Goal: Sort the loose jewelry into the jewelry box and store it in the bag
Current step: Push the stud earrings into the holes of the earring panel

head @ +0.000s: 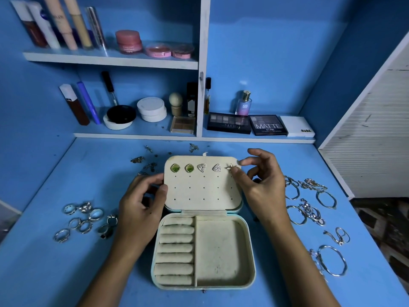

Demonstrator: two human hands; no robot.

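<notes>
While my left hand [142, 197] grips the left edge of the jewelry box [202, 220] lid, my right hand [257, 180], the nearer one, pinches a small earring [230, 167] at the lid's far-right corner hole.

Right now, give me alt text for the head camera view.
The right hand pinches a small earring at the open jewelry box lid's top row, beside four mounted studs, while the left hand steadies the lid. Rings lie left, bracelets right.
</notes>
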